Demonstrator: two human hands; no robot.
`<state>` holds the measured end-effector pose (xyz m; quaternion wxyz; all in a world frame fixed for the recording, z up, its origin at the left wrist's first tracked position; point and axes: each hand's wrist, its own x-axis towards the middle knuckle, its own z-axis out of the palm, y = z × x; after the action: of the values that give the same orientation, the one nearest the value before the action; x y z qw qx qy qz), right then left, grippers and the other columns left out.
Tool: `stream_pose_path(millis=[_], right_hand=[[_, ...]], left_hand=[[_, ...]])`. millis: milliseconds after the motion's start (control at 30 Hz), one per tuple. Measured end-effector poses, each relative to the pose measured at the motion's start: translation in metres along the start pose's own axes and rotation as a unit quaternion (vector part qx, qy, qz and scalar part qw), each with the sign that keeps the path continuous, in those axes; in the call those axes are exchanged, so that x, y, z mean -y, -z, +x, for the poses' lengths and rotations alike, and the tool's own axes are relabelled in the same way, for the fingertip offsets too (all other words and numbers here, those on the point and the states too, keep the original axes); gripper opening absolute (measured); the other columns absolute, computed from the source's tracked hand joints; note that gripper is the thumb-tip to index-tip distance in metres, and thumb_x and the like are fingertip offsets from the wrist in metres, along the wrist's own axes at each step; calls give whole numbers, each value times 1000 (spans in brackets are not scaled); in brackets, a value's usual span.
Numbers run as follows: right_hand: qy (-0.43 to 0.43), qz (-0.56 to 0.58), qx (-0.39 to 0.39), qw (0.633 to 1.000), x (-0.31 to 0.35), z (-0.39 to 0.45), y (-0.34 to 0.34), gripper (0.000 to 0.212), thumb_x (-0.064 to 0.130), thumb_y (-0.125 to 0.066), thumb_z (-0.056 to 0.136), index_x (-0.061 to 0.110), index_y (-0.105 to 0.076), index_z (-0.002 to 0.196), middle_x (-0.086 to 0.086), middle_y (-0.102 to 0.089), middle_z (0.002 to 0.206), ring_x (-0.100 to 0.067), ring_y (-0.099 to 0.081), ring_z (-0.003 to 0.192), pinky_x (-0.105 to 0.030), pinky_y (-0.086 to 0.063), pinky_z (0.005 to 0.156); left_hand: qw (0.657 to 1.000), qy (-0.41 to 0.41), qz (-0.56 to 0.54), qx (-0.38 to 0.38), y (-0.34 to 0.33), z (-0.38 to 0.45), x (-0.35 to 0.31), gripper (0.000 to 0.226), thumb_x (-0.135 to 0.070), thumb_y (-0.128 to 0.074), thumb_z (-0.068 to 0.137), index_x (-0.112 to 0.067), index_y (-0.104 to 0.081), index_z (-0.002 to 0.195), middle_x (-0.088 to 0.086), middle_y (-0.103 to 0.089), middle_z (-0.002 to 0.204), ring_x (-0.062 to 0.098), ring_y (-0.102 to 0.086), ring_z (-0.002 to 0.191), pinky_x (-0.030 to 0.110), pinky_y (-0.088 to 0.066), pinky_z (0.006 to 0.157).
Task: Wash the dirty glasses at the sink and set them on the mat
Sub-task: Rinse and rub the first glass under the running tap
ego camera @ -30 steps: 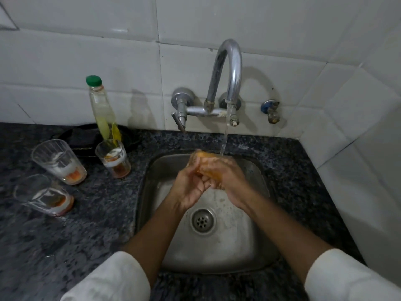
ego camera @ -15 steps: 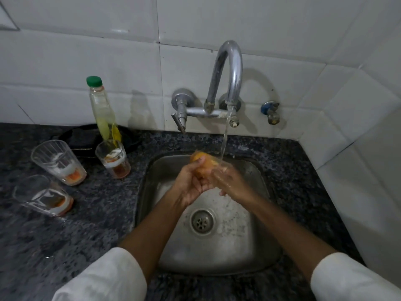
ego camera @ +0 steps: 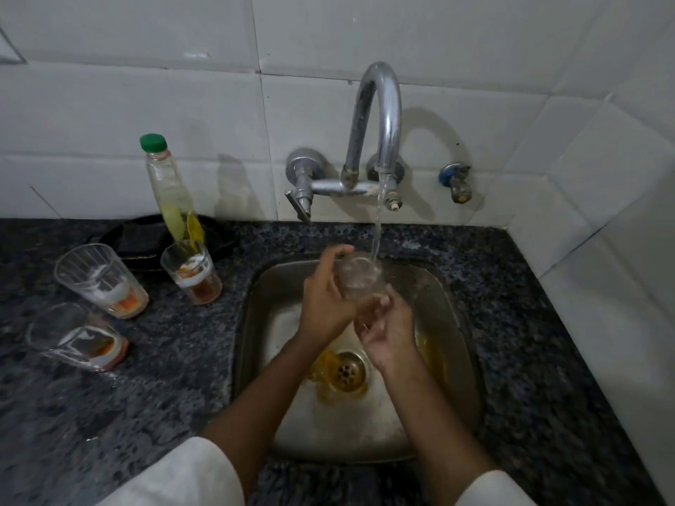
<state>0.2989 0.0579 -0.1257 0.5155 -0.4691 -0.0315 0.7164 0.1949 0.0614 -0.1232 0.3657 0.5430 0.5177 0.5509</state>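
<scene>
My left hand grips a clear glass upright over the steel sink, right under the running tap; water falls into it. My right hand sits just below and in front of the glass, fingers spread, touching its base. Orange-brown liquid spreads around the drain. Three dirty glasses with orange dregs wait on the dark counter at left: one tilted, one upright, one lying on its side.
A green-capped soap bottle stands behind the upright glass, with a black mat or dish under it by the tiled wall. A small blue-handled valve juts from the wall at right. Granite counter surrounds the sink.
The orange content has left the glass; it now looks clear and orange liquid lies around the drain. My right hand has dropped from the glass's side to below its base.
</scene>
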Motion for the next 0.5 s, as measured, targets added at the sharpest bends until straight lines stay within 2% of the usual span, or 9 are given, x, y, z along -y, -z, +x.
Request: stream_pose_path(millis=[67, 133, 167, 233, 267, 367, 400, 433, 500], right_hand=[[62, -52, 33, 996, 2, -7, 0, 24, 32, -54, 95, 13, -68, 89, -4, -71, 86, -14, -66, 67, -23, -43, 51], [190, -275, 71, 940, 4, -15, -2, 17, 28, -59, 90, 15, -67, 97, -6, -72, 94, -16, -67, 76, -26, -51, 56], [258, -464, 97, 842, 4, -12, 0, 18, 28, -58, 86, 20, -66, 100, -4, -72, 99, -17, -67, 83, -31, -54, 64], [319, -743, 102, 579, 3, -6, 1, 26, 30, -50, 84, 27, -63, 106, 0, -70, 106, -20, -65, 97, -39, -55, 77], [325, -761, 86, 555, 6, -8, -5, 27, 31, -48, 84, 28, -65, 105, 1, -72, 104, -22, -66, 98, -42, -55, 78], [275, -573, 89, 767, 15, -9, -18, 18, 20, -57, 88, 16, -74, 92, -6, -75, 91, -26, -72, 89, -44, -58, 75], [275, -550, 120, 780, 17, -11, -19, 18, 13, -56, 92, 15, -73, 92, -9, -74, 91, -25, -71, 88, -38, -57, 71], [302, -588, 165, 732, 19, -10, -15, 19, 11, -53, 94, 16, -71, 98, -9, -71, 93, -23, -68, 89, -34, -54, 68], [327, -798, 199, 465, 21, -4, 3, 30, 17, -50, 93, 20, -62, 120, -7, -66, 97, -24, -64, 92, -32, -49, 67]], left_hand=[[982, 139, -117, -47, 3, 7, 3, 59, -25, -88, 70, -21, -58, 122, 4, -67, 116, 16, -71, 97, 29, -60, 71], [913, 337, -229, -16, 4, 13, 14, 57, -49, -74, 81, -16, -61, 126, 16, -71, 117, 27, -73, 96, 37, -61, 71], [881, 398, -252, 32, 7, 13, 20, 62, -58, -65, 85, -13, -63, 127, 19, -71, 118, 29, -71, 101, 41, -60, 81], [846, 421, -310, 105, 10, 5, 33, 64, -57, -57, 90, -5, -64, 126, 20, -67, 125, 34, -64, 115, 47, -49, 102], [837, 398, -360, 105, 9, -1, 38, 58, -48, -58, 92, -1, -63, 125, 22, -64, 126, 34, -61, 115, 46, -47, 103], [812, 328, -479, 69, 5, -10, 33, 31, -24, -49, 98, 0, -64, 110, 21, -68, 107, 26, -69, 90, 36, -60, 71], [821, 320, -468, 62, 5, -6, 29, 29, -22, -46, 100, -1, -65, 105, 17, -71, 97, 22, -71, 81, 32, -60, 61], [838, 326, -436, 47, 6, -1, 25, 27, -23, -47, 101, -2, -65, 101, 13, -73, 88, 19, -72, 72, 28, -57, 54], [877, 368, -307, 31, 12, 14, 22, 23, -27, -63, 93, -5, -67, 98, 10, -75, 82, 17, -72, 68, 27, -57, 54]])
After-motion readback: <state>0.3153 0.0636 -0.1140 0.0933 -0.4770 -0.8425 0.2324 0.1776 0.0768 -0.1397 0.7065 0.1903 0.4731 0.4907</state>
